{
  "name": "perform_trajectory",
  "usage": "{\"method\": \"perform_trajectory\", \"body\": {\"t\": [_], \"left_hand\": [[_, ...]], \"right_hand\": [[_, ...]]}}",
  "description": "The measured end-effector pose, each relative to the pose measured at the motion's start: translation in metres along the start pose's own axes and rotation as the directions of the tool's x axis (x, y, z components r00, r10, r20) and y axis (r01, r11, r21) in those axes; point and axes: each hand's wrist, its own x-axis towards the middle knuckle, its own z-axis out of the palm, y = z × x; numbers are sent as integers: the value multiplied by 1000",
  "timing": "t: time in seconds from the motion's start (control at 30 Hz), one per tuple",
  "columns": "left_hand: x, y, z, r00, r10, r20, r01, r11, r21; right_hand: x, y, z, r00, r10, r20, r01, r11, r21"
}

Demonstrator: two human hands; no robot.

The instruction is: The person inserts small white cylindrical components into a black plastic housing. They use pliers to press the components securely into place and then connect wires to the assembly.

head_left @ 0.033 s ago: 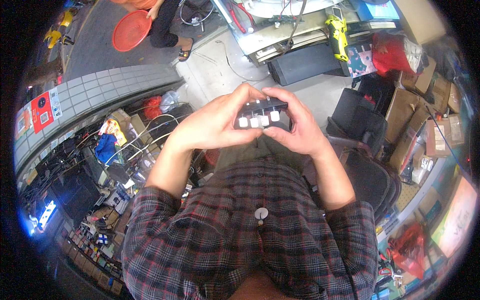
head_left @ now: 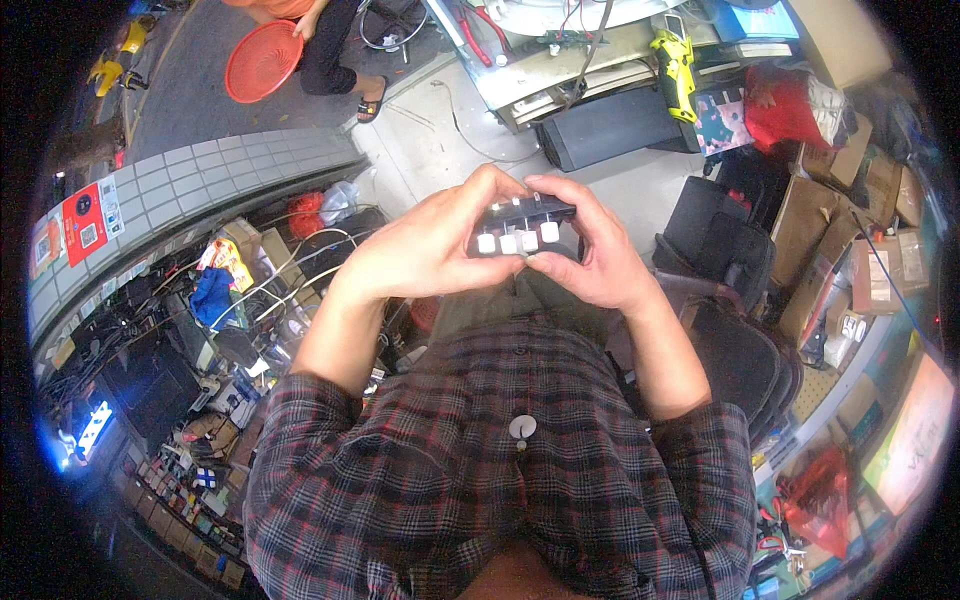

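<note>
Black chair (head_left: 712,235) right, dark case (head_left: 615,135) ahead; left hand (head_left: 430,245), right hand (head_left: 606,258) grasping black device (head_left: 528,211) lying crosswise, white caps (head_left: 549,232) bodyward.

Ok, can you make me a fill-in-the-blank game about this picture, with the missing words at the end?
The left hand and the right hand hold a small dark object.
1. The square pieces along its near side are coloured ____.
2. Another person holds a red basket that is ____ in shape.
3. A black chair is in the picture, to the ____ of both hands.

Missing words: white; round; right.
</note>
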Motion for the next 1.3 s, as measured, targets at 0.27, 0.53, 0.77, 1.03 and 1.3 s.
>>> {"method": "perform_trajectory", "body": {"t": [0.27, 0.53, 0.77, 1.03, 1.3], "left_hand": [[-5, 12, -2, 992, 55, -111, -36, 985, 166], [-7, 22, -6, 993, 121, -16, -110, 945, 307], [-5, 24, -5, 983, 173, 68, -186, 918, 350], [-2, 18, -3, 963, 268, 28, -260, 895, 362], [0, 14, -3, 967, 255, 7, -242, 907, 344]], "right_hand": [[-5, 9, 2, 998, -51, -47, 48, 996, -74], [-1, -8, -7, 989, -145, -3, 139, 957, -255], [13, -14, -22, 945, -291, 150, 327, 859, -394], [14, -17, -23, 942, -291, 169, 336, 839, -428], [21, -15, -24, 935, -305, 181, 354, 836, -420]]}}
